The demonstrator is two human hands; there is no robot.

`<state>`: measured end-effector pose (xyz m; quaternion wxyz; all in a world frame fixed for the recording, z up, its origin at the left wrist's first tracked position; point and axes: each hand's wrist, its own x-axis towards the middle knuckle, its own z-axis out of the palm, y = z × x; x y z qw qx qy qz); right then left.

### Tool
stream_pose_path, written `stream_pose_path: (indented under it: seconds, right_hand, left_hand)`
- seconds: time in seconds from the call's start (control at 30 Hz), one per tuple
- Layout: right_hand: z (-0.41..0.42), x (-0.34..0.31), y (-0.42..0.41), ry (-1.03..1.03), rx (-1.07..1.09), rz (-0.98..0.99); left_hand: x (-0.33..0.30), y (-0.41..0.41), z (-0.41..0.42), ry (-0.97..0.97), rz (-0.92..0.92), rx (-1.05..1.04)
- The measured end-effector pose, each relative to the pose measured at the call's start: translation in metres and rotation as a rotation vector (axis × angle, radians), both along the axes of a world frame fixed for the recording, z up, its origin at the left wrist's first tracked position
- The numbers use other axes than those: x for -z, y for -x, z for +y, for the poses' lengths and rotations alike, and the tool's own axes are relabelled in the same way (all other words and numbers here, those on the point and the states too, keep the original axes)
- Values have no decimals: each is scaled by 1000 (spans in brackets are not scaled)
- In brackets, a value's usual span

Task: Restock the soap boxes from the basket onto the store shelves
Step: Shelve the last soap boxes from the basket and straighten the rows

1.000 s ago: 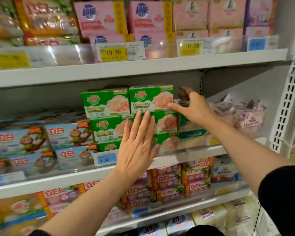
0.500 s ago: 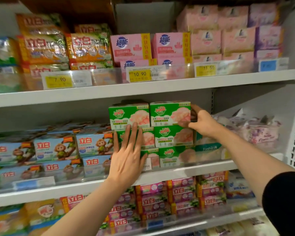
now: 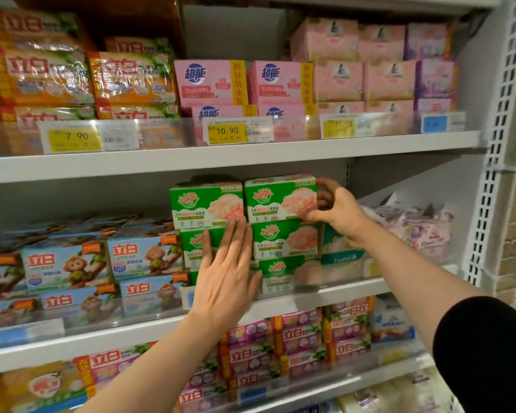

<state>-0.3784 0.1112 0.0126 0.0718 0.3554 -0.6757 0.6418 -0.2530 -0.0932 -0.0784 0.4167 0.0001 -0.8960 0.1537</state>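
Green soap boxes (image 3: 283,239) stand stacked three high in two columns on the middle shelf (image 3: 340,290). Left hand (image 3: 225,281) — fingers spread flat — presses the fronts of the left column. Right hand (image 3: 337,211) grips the right end of the top right box (image 3: 277,198), thumb on its front. Blue monkey-print boxes (image 3: 102,263) sit left of the stack.

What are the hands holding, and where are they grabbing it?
The right hand grips the top right green box at its right end, thumb on the front. The left hand holds nothing; it lies flat against the green boxes' fronts.
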Motion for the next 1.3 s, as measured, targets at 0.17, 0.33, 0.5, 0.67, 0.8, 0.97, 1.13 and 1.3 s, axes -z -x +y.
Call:
stream_pose_path:
  seconds: [0.17, 0.33, 0.5, 0.67, 0.8, 0.97, 1.13, 1.3]
  right_hand:
    - [10, -5, -15, 449, -80, -200]
    - [22, 0, -25, 660, 20, -257]
    - [37, 10, -33, 710, 142, -143]
    - [46, -6, -57, 606, 169, 90]
    - [42, -25, -79, 323, 265, 358]
    - [19, -31, -81, -87, 399, 618]
    - [-13, -31, -69, -427, 329, 736]
    - [-27, -29, -56, -481, 413, 843]
  left_hand:
    - [-9, 2, 0, 23, 3, 0]
    - [-16, 6, 3, 30, 17, 13]
    - [-16, 6, 0, 24, 11, 25]
    - [-15, 7, 0, 10, -4, 26]
    - [-14, 8, 2, -9, 4, 35]
    - [-11, 6, -4, -45, 52, 53]
    - [-9, 5, -8, -71, 102, 96]
    - [-7, 12, -3, -95, 75, 113]
